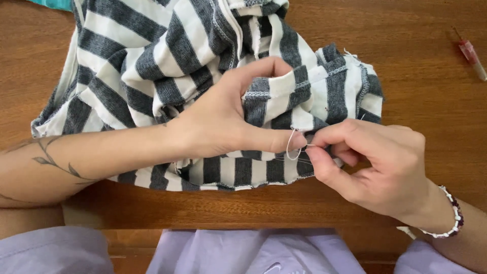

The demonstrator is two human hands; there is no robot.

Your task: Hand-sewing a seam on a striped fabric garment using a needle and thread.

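Grey-and-white striped knit, one garment (152,66), lies bunched on the brown wooden table (421,96), spreading from the upper left to the centre. Two bare hands work at its lower right edge. The left hand (223,119) grasps a fold of the fabric, thumb pressed along the lower side and fingers curled over the top. The right hand (373,162) sits just beside it, its thumb and forefinger pinched shut on what looks like a fine needle, too thin to see clearly. One loop of white thread (292,147) curls between the two hands, touching the cloth. One beaded bracelet (453,215) circles the right wrist. One small red-and-clear tool (472,58) lies well apart at the table's upper right edge. Lilac clothing (243,253) shows along the bottom.
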